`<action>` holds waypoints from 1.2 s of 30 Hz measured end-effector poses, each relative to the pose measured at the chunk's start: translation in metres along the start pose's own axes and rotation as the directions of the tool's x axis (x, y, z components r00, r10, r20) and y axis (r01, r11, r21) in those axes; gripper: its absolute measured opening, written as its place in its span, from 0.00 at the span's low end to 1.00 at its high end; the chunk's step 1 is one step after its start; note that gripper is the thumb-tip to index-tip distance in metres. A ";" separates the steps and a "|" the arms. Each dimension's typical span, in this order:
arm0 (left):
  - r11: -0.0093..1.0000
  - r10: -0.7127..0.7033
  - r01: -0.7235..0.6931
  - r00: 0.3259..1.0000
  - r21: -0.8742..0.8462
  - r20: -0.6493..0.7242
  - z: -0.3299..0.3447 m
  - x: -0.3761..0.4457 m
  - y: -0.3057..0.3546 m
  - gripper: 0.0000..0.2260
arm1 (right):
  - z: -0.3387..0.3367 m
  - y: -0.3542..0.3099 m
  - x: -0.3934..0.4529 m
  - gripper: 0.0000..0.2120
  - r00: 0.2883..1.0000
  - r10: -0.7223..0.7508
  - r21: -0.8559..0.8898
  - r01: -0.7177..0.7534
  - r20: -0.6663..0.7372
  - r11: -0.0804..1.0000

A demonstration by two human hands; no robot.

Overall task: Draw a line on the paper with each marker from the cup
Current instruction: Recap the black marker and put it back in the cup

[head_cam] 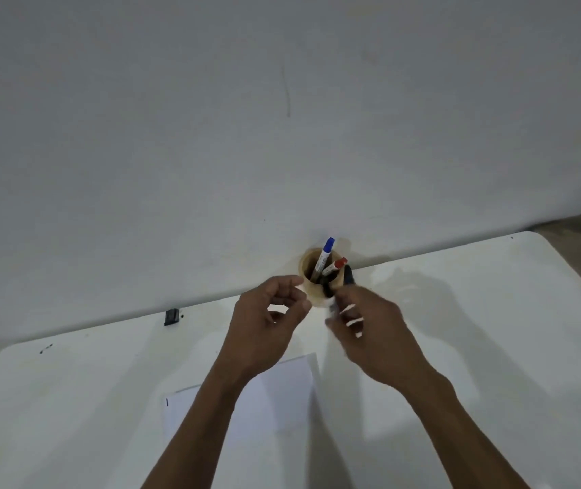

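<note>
A tan cup (312, 292) stands at the table's far edge against the wall. A blue-capped marker (325, 254) and a red-capped marker (335, 266) stick up out of it. My right hand (373, 333) holds a black-capped marker (348, 275) at the cup's right rim, its white barrel blurred. My left hand (267, 330) is loosely curled at the cup's left side with nothing in it; its fingertips lie right by the cup wall. White paper (282, 393) lies on the table under my forearms, with a short dark mark near its left edge.
The white table (493, 330) butts against a plain wall (282, 118). A small black object (171, 316) sits at the table's back edge, left of the cup. The table's rounded corners show at far right and near left.
</note>
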State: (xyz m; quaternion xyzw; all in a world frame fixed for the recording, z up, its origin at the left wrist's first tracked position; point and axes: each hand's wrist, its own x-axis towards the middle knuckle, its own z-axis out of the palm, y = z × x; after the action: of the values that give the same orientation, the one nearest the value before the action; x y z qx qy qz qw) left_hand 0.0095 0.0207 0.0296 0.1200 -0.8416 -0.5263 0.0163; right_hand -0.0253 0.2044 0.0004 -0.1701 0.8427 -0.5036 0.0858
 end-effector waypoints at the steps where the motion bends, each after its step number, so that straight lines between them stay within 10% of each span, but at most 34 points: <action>1: 1.000 -0.019 0.018 0.999 -0.020 -0.040 0.002 0.006 -0.003 0.13 | -0.005 -0.003 0.007 0.21 0.997 -0.005 0.055 0.009 -0.081 0.998; 9: 0.983 -0.087 0.108 0.987 0.150 -0.136 0.047 0.050 -0.040 0.34 | -0.015 -0.012 0.075 0.27 0.892 -0.102 0.150 0.185 -0.440 0.971; 36: 0.998 0.040 -0.033 0.991 0.058 -0.127 0.065 0.071 -0.056 0.27 | 0.017 0.042 0.110 0.07 0.927 -0.090 -0.212 0.011 -0.365 0.977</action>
State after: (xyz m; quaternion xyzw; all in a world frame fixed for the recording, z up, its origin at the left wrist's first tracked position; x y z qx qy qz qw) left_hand -0.0589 0.0390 -0.0561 0.1384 -0.8553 -0.4934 0.0768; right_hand -0.1304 0.1674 -0.0416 -0.1013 0.8866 -0.4386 -0.1068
